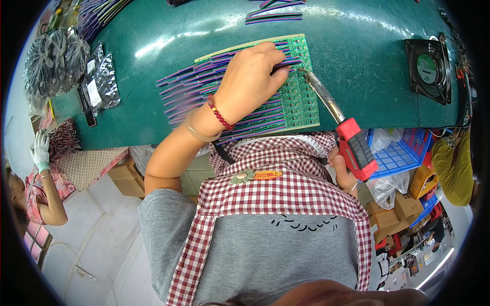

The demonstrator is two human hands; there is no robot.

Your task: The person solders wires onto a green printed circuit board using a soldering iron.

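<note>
My left hand (252, 76) reaches over a panel of green circuit boards (309, 107), its thumb and fingers pinched on a thin strip of coloured wires (292, 61). The strip's end lies at the boards. My right hand (343, 173) grips a soldering iron (356, 148) by its red and black handle. The iron's metal tip points up and left, close to the wire end just beyond my left thumb; whether it touches cannot be made out. Several more wire strips (178, 94) fan out leftward from the panel, partly covered by my left hand and forearm.
On the green table (362, 61) a black fan (427, 69) stands at right. Plastic bags (51, 64) and wire bundles (99, 15) lie at left, loose strips (274, 19) at the far edge. Beside the table are a blue crate (400, 153) and another person's gloved hand (39, 151).
</note>
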